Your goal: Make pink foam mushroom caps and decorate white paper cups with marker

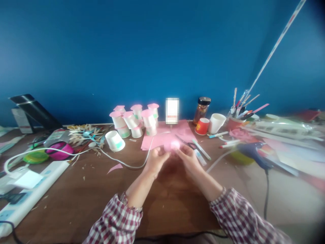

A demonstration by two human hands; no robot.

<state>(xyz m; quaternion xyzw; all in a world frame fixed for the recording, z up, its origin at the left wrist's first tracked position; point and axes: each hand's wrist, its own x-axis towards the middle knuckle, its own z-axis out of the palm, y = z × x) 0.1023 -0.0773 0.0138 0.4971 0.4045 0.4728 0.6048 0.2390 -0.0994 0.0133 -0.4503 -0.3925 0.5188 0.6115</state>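
Observation:
A small pink paper piece (pixel 171 146), washed out by glare, is held up above the table between both my hands. My left hand (pixel 157 159) pinches its left edge with thumb and fingers. On its right edge my right hand (pixel 189 159) is closed in the same way. Behind it lie sheets of pink paper (pixel 186 128) on the brown tabletop. Scissors (pixel 184 140), partly hidden, and a pale marker (pixel 201 149) rest just beyond my right hand. A single white paper cup (pixel 115 141) lies tipped left of the sheets.
Stacked white cups with pink paper tops (pixel 135 118) stand back left. A lit, pixelated white device (pixel 172 110) is behind the paper. On the right are a jar (pixel 202 110), a red cup (pixel 202 126) and a glue gun (pixel 256 154). A power strip (pixel 30 193) lies left.

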